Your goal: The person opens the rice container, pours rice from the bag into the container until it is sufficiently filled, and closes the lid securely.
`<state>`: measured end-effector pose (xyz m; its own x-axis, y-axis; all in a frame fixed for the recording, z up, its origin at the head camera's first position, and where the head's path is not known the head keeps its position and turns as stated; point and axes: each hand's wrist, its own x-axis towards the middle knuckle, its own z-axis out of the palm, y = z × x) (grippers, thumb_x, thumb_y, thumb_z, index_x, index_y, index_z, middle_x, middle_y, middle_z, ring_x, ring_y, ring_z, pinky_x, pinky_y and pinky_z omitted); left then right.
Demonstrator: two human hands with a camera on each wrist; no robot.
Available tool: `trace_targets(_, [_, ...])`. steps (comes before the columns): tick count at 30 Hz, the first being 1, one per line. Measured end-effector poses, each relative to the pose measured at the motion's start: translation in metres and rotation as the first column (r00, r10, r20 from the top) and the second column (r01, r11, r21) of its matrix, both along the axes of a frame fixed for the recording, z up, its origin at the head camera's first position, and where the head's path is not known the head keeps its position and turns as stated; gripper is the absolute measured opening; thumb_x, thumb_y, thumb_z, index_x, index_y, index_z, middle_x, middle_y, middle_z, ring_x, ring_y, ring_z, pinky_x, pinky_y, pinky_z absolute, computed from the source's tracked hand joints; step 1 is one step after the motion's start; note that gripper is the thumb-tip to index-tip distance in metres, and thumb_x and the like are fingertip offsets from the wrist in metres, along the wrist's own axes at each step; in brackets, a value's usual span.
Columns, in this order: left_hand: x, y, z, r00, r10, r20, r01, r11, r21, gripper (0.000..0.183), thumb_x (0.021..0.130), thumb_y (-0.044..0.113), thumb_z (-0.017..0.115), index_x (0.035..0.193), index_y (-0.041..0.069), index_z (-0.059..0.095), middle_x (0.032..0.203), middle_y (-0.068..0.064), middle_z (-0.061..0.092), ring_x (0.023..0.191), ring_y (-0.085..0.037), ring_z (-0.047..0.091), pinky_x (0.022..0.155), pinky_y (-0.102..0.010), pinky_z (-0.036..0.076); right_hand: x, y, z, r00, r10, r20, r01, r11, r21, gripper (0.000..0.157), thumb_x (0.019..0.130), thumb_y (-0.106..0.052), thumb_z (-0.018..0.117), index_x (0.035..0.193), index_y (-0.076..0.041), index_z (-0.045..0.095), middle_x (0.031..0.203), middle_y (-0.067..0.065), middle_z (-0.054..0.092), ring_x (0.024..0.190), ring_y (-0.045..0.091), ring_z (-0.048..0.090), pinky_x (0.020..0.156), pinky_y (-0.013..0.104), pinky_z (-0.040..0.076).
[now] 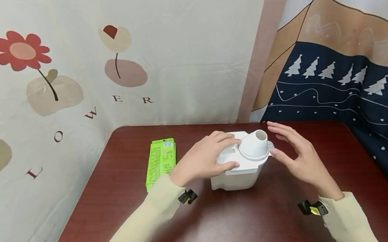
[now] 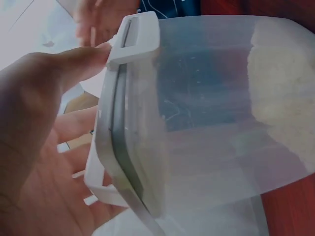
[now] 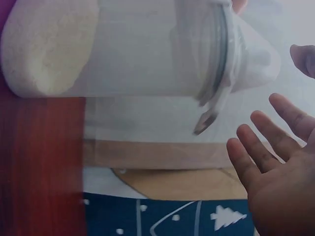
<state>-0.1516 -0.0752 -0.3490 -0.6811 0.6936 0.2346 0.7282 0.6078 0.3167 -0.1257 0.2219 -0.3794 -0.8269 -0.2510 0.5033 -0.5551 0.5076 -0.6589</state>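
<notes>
A translucent storage container stands upright on the table with a white lid. From the lid rises a white, cone-shaped spout with an open top. Pale, fine-grained contents fill its lower part. My left hand rests across the left of the lid, thumb at the near edge and fingers stretched over the top. On the other side, my right hand hovers by the spout with fingers spread and holds nothing. A clip juts from the lid's side in the right wrist view.
A bright green packet lies left of the container, behind my left forearm. The dark red-brown table ends at the back against a printed curtain, with a navy tree-patterned part on the right.
</notes>
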Motion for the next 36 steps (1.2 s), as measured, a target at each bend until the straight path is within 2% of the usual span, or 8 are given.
trace_targets(4, [0.000, 0.003, 0.003, 1.000, 0.018, 0.007, -0.018, 0.998, -0.056, 0.061, 0.093, 0.049, 0.071, 0.146, 0.023, 0.057, 0.149, 0.005, 0.056, 0.137, -0.016, 0.049, 0.110, -0.037, 0.046, -0.010, 0.005, -0.010, 0.992, 0.046, 0.116, -0.037, 0.996, -0.076, 0.058, 0.098, -0.006, 0.068, 0.150, -0.022, 0.051, 0.155, 0.003, 0.051, 0.137, 0.005, 0.051, 0.106, 0.009, 0.043])
trace_targets(10, [0.000, 0.005, 0.004, 0.999, 0.031, 0.026, -0.028, 0.995, -0.101, 0.063, 0.094, 0.051, 0.069, 0.149, 0.025, 0.054, 0.152, 0.007, 0.052, 0.140, -0.015, 0.045, 0.111, -0.036, 0.044, -0.020, 0.010, -0.027, 0.958, 0.086, 0.272, -0.046, 0.987, -0.153, 0.047, 0.106, -0.018, 0.057, 0.152, -0.020, 0.049, 0.152, 0.008, 0.054, 0.128, 0.002, 0.057, 0.098, 0.010, 0.049])
trace_targets(15, [-0.002, 0.008, 0.006, 0.999, 0.034, 0.023, -0.030, 0.989, -0.147, 0.063, 0.095, 0.052, 0.068, 0.148, 0.021, 0.054, 0.149, 0.005, 0.052, 0.138, -0.015, 0.044, 0.112, -0.036, 0.044, -0.025, 0.011, -0.038, 0.931, 0.121, 0.345, -0.051, 0.978, -0.204, 0.044, 0.108, -0.023, 0.052, 0.152, -0.016, 0.049, 0.146, -0.004, 0.057, 0.124, -0.003, 0.056, 0.097, 0.011, 0.050])
trace_targets(17, [-0.003, 0.009, 0.007, 0.999, 0.033, 0.022, -0.029, 0.986, -0.162, 0.063, 0.094, 0.052, 0.067, 0.148, 0.021, 0.054, 0.148, 0.006, 0.052, 0.137, -0.015, 0.044, 0.110, -0.034, 0.044, -0.026, 0.011, -0.042, 0.914, 0.172, 0.367, -0.074, 0.961, -0.265, 0.044, 0.109, -0.024, 0.050, 0.152, -0.013, 0.048, 0.145, -0.010, 0.056, 0.124, -0.001, 0.056, 0.098, 0.011, 0.050])
trace_targets(19, [-0.004, 0.011, 0.008, 0.999, 0.033, 0.020, -0.029, 0.984, -0.175, 0.063, 0.094, 0.052, 0.067, 0.147, 0.020, 0.055, 0.146, 0.007, 0.052, 0.136, -0.014, 0.044, 0.109, -0.033, 0.045, -0.027, 0.012, -0.046, 0.893, 0.256, 0.369, -0.118, 0.927, -0.356, 0.044, 0.110, -0.022, 0.047, 0.152, -0.009, 0.046, 0.144, -0.012, 0.055, 0.125, 0.002, 0.055, 0.101, 0.012, 0.049])
trace_targets(24, [-0.004, 0.012, 0.008, 0.999, 0.033, 0.020, -0.028, 0.981, -0.193, 0.063, 0.094, 0.052, 0.067, 0.146, 0.019, 0.056, 0.144, 0.008, 0.052, 0.135, -0.014, 0.044, 0.106, -0.032, 0.045, -0.033, 0.013, -0.058, 0.815, 0.486, 0.314, -0.248, 0.784, -0.570, 0.044, 0.110, -0.011, 0.035, 0.153, -0.004, 0.044, 0.145, -0.009, 0.054, 0.128, 0.004, 0.054, 0.107, 0.015, 0.046])
trace_targets(33, [-0.004, 0.014, 0.009, 0.999, 0.044, 0.022, -0.038, 0.977, -0.210, 0.061, 0.093, 0.051, 0.067, 0.144, 0.019, 0.057, 0.143, 0.008, 0.050, 0.132, -0.013, 0.043, 0.105, -0.031, 0.046, -0.041, 0.013, -0.075, 0.692, 0.653, 0.308, -0.303, 0.650, -0.696, 0.047, 0.110, -0.011, 0.026, 0.151, -0.018, 0.048, 0.149, -0.013, 0.051, 0.135, 0.001, 0.048, 0.112, 0.018, 0.042])
trace_targets(36, [-0.005, 0.014, 0.009, 0.999, 0.040, 0.026, -0.033, 0.979, -0.200, 0.060, 0.092, 0.051, 0.068, 0.142, 0.019, 0.058, 0.142, 0.008, 0.051, 0.130, -0.013, 0.044, 0.105, -0.032, 0.046, -0.043, 0.012, -0.080, 0.616, 0.734, 0.286, -0.337, 0.573, -0.747, 0.049, 0.111, -0.012, 0.022, 0.153, -0.021, 0.046, 0.153, -0.014, 0.048, 0.139, 0.000, 0.046, 0.114, 0.019, 0.041])
